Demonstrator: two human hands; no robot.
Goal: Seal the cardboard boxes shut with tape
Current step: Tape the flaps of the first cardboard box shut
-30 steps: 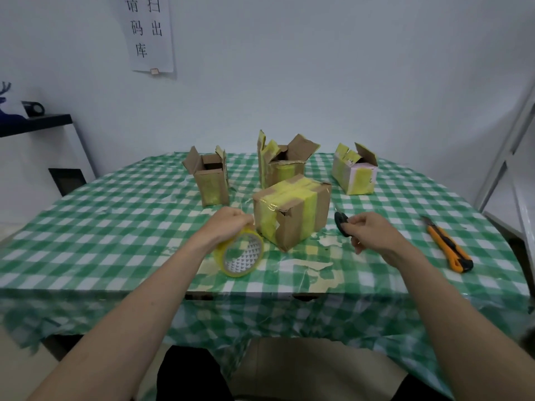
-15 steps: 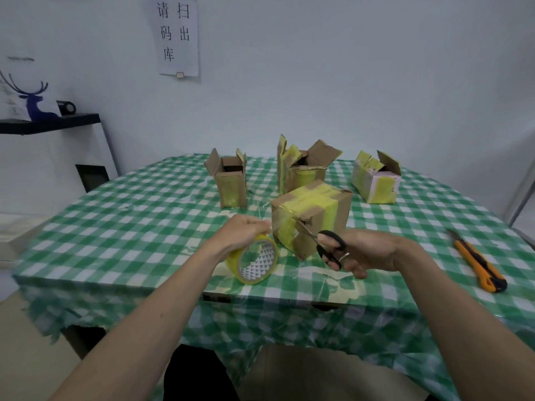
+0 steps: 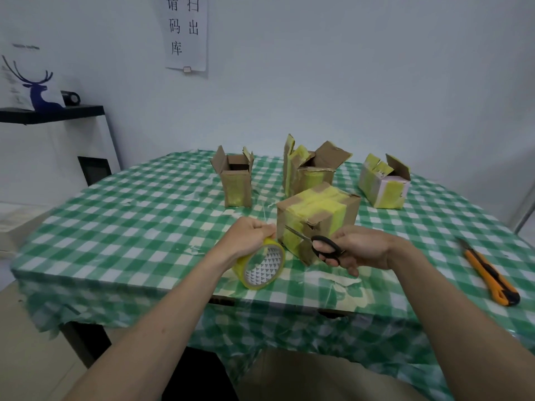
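Holding steady since before, hands, scissors (image 3: 315,241) perhaps nearer tape roll (image 3: 262,266)

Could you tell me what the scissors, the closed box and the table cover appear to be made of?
Scissors: thin, shiny blades, seemingly steel, with glossy black handles, probably plastic.
Closed box: matte brown cardboard, its flaps showing raw edges, wrapped in yellowish tape that glints slightly.
Table cover: green and white checks with a soft sheen and wrinkles at the draped edge, likely plastic sheeting or oilcloth; the look alone cannot settle which.

A small packing or stockroom corner: a printed Chinese notice (image 3: 186,33) (about scanning goods out) hangs on the bare white wall above a counter (image 3: 115,227) strewn with reused cardboard boxes (image 3: 318,215).
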